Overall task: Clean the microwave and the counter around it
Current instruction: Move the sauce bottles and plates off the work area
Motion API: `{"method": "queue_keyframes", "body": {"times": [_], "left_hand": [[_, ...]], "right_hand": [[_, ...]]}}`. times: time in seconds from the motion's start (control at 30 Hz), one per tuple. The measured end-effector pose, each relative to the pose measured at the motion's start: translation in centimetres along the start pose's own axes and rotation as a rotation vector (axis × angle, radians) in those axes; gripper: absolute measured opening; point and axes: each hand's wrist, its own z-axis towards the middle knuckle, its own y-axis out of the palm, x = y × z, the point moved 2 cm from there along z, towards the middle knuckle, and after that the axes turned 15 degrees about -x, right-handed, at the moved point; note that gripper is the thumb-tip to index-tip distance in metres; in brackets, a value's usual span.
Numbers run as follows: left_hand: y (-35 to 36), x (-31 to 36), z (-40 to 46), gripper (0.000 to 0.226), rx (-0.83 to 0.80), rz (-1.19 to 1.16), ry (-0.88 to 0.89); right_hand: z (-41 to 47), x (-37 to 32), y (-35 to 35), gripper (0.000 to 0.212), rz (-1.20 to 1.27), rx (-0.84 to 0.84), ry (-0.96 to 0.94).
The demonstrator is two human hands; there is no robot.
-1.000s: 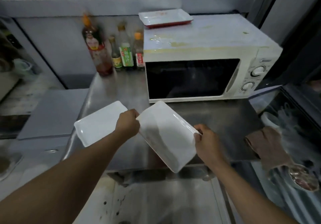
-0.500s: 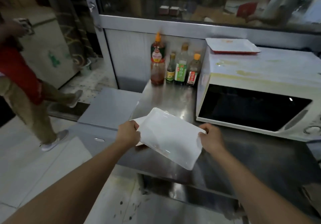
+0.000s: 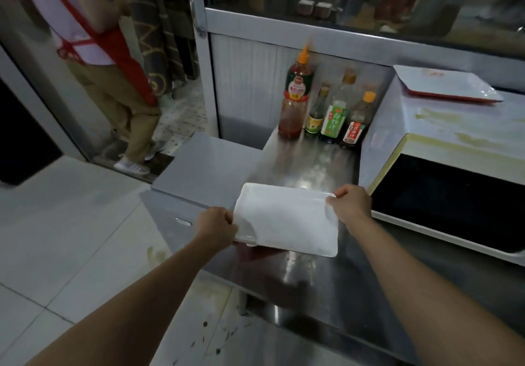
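A white rectangular tray is held flat just above the steel counter, stacked over a second white tray whose edge peeks out at the lower left. My left hand grips the stack's left end and my right hand grips its right far corner. The white microwave stands at the right with its dark door closed and yellowish stains on its top. Another white tray with a red underside lies on the microwave's top at the back.
Several sauce bottles stand against the back wall, left of the microwave. A lower grey cabinet adjoins the counter on the left. A person in a red apron stands at the doorway, far left. The tiled floor below has stains.
The two trays, apart a second ago, are now stacked and held level by both hands. My view has swung left, bringing the doorway and the person into view.
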Motion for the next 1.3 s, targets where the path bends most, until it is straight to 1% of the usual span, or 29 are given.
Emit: {"method": "queue_keyframes", "body": {"times": [0.03, 0.1, 0.2, 0.27, 0.4, 0.47, 0.6, 0.67, 0.87, 1.0, 1.2, 1.3], "left_hand": [[0.3, -0.1, 0.2, 0.007, -0.004, 0.002, -0.008], [0.9, -0.2, 0.8, 0.008, -0.003, 0.008, -0.036], [2.1, -0.3, 1.7, 0.010, 0.015, 0.005, -0.103], [3.1, -0.4, 2.1, 0.007, 0.025, 0.011, -0.160], [4.8, -0.5, 2.5, 0.012, 0.041, 0.053, -0.247], [5.5, -0.5, 2.7, 0.010, 0.067, 0.037, -0.277], [6.4, -0.6, 2.9, 0.021, 0.105, -0.024, -0.327], [6.6, -0.6, 2.9, 0.023, 0.134, -0.016, -0.352], [7.0, -0.2, 2.8, 0.021, 0.201, 0.020, -0.389], [7.1, -0.2, 2.8, 0.027, 0.231, 0.019, -0.406], [7.2, -0.4, 3.1, 0.020, 0.194, -0.011, -0.404], [7.1, -0.5, 3.2, 0.024, 0.175, -0.004, -0.390]], "right_hand": [[0.7, -0.1, 0.1, 0.004, 0.002, -0.006, 0.010], [2.2, -0.4, 0.5, 0.014, 0.002, -0.028, 0.027], [4.6, -0.1, 1.1, 0.007, 0.006, -0.069, -0.007], [6.1, 0.2, 1.8, 0.008, -0.003, -0.121, -0.034], [8.9, 0.6, 3.3, 0.007, -0.088, -0.230, -0.101], [10.0, 0.9, 3.9, 0.009, -0.135, -0.253, -0.120], [11.6, 1.7, 4.8, 0.012, -0.195, -0.279, -0.159], [12.0, 2.1, 5.2, 0.013, -0.222, -0.300, -0.180], [12.8, 2.7, 6.1, 0.012, -0.255, -0.310, -0.265], [13.1, 2.9, 6.4, 0.012, -0.223, -0.316, -0.289], [13.2, 3.0, 6.6, 0.013, -0.164, -0.329, -0.293], [12.7, 3.3, 6.6, 0.016, -0.165, -0.363, -0.288]]}}
